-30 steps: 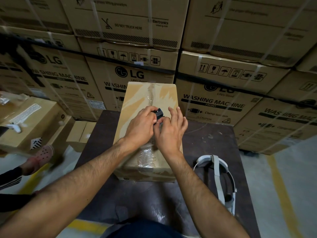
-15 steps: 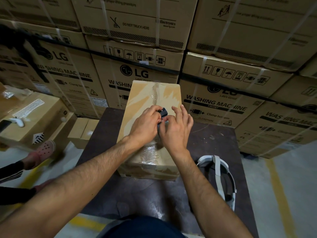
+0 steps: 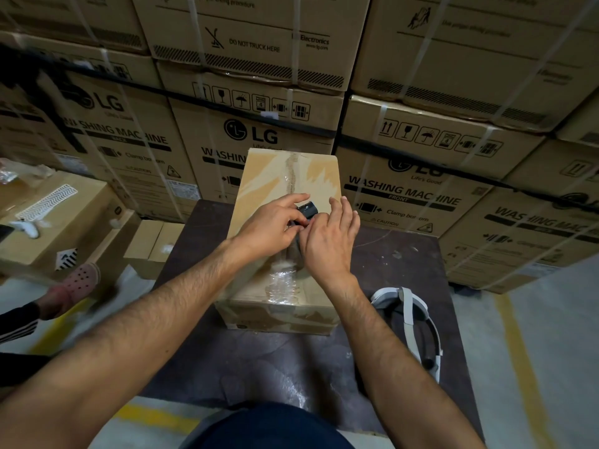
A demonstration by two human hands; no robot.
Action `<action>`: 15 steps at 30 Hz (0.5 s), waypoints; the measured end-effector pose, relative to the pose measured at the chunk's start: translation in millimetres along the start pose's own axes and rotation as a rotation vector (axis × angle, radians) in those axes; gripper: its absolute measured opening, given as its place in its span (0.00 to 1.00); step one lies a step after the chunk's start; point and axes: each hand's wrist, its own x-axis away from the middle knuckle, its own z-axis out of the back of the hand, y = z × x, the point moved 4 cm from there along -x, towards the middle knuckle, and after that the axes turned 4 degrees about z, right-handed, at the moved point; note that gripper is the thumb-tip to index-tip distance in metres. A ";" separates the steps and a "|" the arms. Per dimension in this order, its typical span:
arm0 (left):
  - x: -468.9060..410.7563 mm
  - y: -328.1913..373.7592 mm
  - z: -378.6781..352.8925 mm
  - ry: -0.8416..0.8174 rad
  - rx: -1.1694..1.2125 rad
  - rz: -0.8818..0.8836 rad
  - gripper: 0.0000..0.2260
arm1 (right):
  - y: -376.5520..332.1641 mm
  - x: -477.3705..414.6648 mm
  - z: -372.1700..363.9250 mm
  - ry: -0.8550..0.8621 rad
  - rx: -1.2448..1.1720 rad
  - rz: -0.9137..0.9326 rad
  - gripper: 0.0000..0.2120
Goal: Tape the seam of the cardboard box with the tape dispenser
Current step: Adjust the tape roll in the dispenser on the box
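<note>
At the middle of the frame, a cardboard box (image 3: 285,241) lies on a dark table (image 3: 259,361). Both hands meet over its centre seam: the left hand (image 3: 269,226) pinches the black tape dispenser (image 3: 306,211), while the right hand (image 3: 327,241) presses fingers-spread against it. Crinkled clear tape (image 3: 285,281) covers the near seam. A white headset (image 3: 411,322) rests at lower right.

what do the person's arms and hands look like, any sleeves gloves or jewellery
Both forearms are bare up to the frame edge, with visible dark hair and no sleeves in view. The left hand and right hand wear no gloves, and no rings, watch or wristband show on the visible sides. Nails look short and unpainted. Dark blue clothing shows at the bottom edge.
</note>
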 end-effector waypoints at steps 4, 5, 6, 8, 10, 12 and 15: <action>2.7 2.1 1.2 0.003 -0.030 -0.027 0.10 | 1.4 0.7 0.4 -0.022 -0.006 -0.012 0.13; 3.7 2.1 1.0 0.011 -0.036 -0.030 0.10 | 0.8 0.5 0.7 -0.027 -0.005 -0.012 0.15; 4.6 2.0 0.5 0.015 -0.040 -0.030 0.10 | -0.1 0.0 1.3 -0.034 -0.007 -0.014 0.17; 5.7 1.3 0.0 0.015 -0.046 -0.024 0.10 | -1.7 -0.5 2.8 -0.059 -0.008 -0.011 0.21; 6.7 1.2 0.0 0.008 -0.047 -0.015 0.10 | -2.0 -0.8 2.7 -0.096 0.003 -0.001 0.20; 6.9 2.6 0.6 0.013 -0.047 -0.010 0.10 | -0.8 -1.9 2.0 -0.136 0.006 -0.004 0.18; 6.6 6.3 -0.1 0.019 -0.054 -0.006 0.10 | 0.7 -5.1 4.6 -0.173 0.012 0.006 0.18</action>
